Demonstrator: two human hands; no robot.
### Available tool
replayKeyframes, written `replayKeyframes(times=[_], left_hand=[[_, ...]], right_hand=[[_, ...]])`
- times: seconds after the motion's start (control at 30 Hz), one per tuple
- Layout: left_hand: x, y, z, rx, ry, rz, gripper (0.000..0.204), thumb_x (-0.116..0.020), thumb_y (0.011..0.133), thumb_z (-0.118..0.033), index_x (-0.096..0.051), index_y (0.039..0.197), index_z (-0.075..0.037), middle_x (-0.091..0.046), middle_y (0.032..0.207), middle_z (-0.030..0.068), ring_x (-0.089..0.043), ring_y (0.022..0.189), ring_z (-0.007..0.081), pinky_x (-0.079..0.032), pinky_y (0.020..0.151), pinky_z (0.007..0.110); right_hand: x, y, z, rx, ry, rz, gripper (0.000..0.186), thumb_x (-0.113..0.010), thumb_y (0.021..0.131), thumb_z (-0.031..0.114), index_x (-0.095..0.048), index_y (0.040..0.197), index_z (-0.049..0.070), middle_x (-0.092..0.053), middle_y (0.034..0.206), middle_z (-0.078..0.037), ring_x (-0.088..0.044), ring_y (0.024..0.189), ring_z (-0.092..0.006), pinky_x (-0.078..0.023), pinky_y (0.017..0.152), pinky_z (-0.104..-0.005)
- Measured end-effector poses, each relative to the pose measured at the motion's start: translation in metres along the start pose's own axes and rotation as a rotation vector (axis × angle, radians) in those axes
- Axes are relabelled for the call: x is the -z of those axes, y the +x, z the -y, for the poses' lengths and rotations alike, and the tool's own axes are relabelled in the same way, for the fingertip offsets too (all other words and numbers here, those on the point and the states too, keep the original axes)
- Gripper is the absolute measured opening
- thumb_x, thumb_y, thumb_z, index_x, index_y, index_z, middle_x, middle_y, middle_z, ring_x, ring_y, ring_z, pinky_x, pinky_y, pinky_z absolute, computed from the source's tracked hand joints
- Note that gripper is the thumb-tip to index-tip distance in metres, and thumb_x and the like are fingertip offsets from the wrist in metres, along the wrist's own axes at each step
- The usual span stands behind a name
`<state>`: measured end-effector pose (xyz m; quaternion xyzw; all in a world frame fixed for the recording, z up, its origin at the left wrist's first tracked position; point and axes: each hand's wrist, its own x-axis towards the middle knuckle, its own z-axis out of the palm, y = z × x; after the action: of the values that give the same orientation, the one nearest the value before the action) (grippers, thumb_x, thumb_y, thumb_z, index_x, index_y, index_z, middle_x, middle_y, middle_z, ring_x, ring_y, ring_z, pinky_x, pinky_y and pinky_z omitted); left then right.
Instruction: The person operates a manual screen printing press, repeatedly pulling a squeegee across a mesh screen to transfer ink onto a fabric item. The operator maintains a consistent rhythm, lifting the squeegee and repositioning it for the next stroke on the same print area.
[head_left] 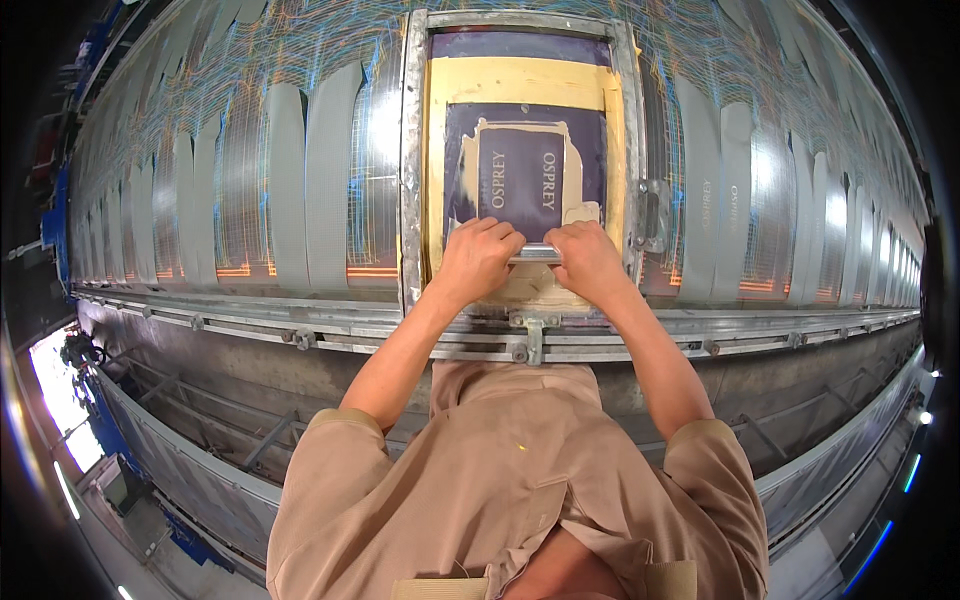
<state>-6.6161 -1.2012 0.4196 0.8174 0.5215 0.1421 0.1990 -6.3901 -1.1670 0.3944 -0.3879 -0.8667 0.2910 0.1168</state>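
Observation:
Both my hands grip a squeegee (537,253) with a metal bar, one at each end. My left hand (482,258) is closed on its left end, and my right hand (590,262) is closed on its right end. The squeegee rests at the near part of a screen-printing frame (412,150). Inside the metal frame, the dark purple mesh (522,180) carries pale lettering, with cream ink around the stencil area. Yellowish tape (520,80) borders the mesh. The squeegee's lower edge is hidden by my hands and the bar.
Grey fabric pieces (335,180) lie in rows on the long printing table, left and right of the frame. Several pieces on the right (735,200) bear pale print. A metal rail (300,322) with clamps runs along the near edge. A handle (655,215) sticks out from the frame's right side.

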Motion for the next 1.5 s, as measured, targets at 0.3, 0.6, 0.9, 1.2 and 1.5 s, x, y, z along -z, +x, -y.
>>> replayKeyframes(times=[0.3, 0.6, 0.9, 1.2, 1.5], left_hand=[[0.002, -0.006, -0.005, 0.063, 0.096, 0.137, 0.024, -0.082, 0.066, -0.012, -0.074, 0.089, -0.011, -0.071, 0.091, 0.0044, -0.067, 0.089, 0.0259, -0.044, 0.08, 0.04], [0.03, 0.132, 0.07, -0.023, 0.192, 0.057, 0.017, -0.083, 0.07, -0.021, -0.072, 0.078, -0.01, -0.07, 0.074, 0.0094, -0.067, 0.074, 0.0327, -0.047, 0.078, 0.043], [0.031, 0.161, 0.088, 0.053, 0.145, 0.082, 0.02, -0.085, 0.072, -0.021, -0.072, 0.079, -0.008, -0.071, 0.072, 0.0113, -0.067, 0.072, 0.0347, -0.047, 0.08, 0.043], [0.0, 0.024, 0.018, 0.043, 0.081, 0.034, 0.02, -0.079, 0.065, -0.005, -0.073, 0.084, -0.01, -0.068, 0.078, 0.0067, -0.066, 0.077, 0.0278, -0.044, 0.08, 0.041], [0.0, 0.001, -0.015, 0.051, 0.129, -0.091, 0.033, -0.08, 0.061, -0.006, -0.073, 0.093, -0.012, -0.069, 0.092, 0.001, -0.064, 0.09, 0.0235, -0.044, 0.086, 0.037]], right_hand=[[0.003, -0.01, 0.009, -0.035, -0.012, -0.014, 0.023, -0.081, 0.071, 0.013, -0.068, 0.09, 0.009, -0.069, 0.083, -0.01, -0.067, 0.085, -0.0317, -0.051, 0.081, -0.045], [0.064, 0.115, -0.063, -0.103, -0.112, 0.04, 0.024, -0.081, 0.078, 0.024, -0.074, 0.096, 0.01, -0.074, 0.089, -0.016, -0.07, 0.088, -0.0373, -0.055, 0.08, -0.0481], [0.074, 0.153, -0.076, -0.157, -0.053, 0.1, 0.02, -0.08, 0.076, 0.019, -0.073, 0.09, 0.006, -0.074, 0.088, -0.018, -0.072, 0.088, -0.0388, -0.057, 0.08, -0.0486], [0.014, 0.031, -0.02, -0.009, -0.018, 0.146, 0.026, -0.081, 0.072, 0.022, -0.068, 0.089, 0.007, -0.071, 0.087, -0.014, -0.069, 0.093, -0.0351, -0.051, 0.089, -0.0468], [0.054, -0.005, -0.092, -0.673, -0.09, -0.59, 0.046, -0.071, 0.094, 0.044, -0.068, 0.123, 0.008, -0.07, 0.117, -0.014, -0.064, 0.108, -0.0353, -0.047, 0.097, -0.0472]])
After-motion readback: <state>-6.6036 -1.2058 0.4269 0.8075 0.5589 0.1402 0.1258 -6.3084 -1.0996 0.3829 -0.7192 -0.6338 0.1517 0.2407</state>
